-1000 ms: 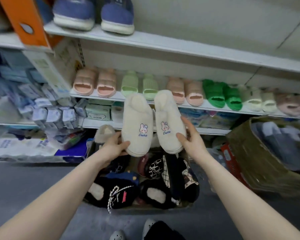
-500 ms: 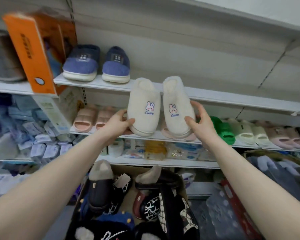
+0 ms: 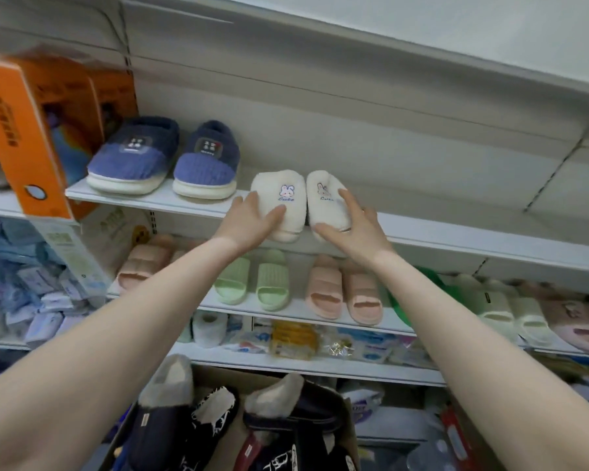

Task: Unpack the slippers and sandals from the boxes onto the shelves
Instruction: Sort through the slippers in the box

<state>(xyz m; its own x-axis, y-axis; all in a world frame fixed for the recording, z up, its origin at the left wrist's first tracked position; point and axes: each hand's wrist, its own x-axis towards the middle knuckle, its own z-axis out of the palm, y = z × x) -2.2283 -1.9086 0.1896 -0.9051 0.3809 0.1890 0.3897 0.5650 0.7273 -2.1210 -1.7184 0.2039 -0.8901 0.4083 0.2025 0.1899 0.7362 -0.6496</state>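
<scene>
Near the middle of the frame we see a pair of cream plush slippers [image 3: 303, 202], each with a small rabbit patch, lying side by side on the upper shelf [image 3: 456, 241], their heels hanging just over its front edge. Our left hand [image 3: 252, 222] holds the left slipper, thumb across its top and fingers along its outer side; our right hand [image 3: 354, 226] holds the right one likewise, thumb under the heel. Each grip is closed lightly around its slipper. Just to the left on the same shelf stands a pair of blue knitted slippers [image 3: 165, 158], and beyond them, at the upper left, an orange box [image 3: 17, 130]. On the shelf below sit green slide sandals [image 3: 254, 283] and pink slide sandals [image 3: 344, 290]. At the bottom centre, a cardboard box [image 3: 349, 423] holds dark fur-lined slippers [image 3: 170, 413].
</scene>
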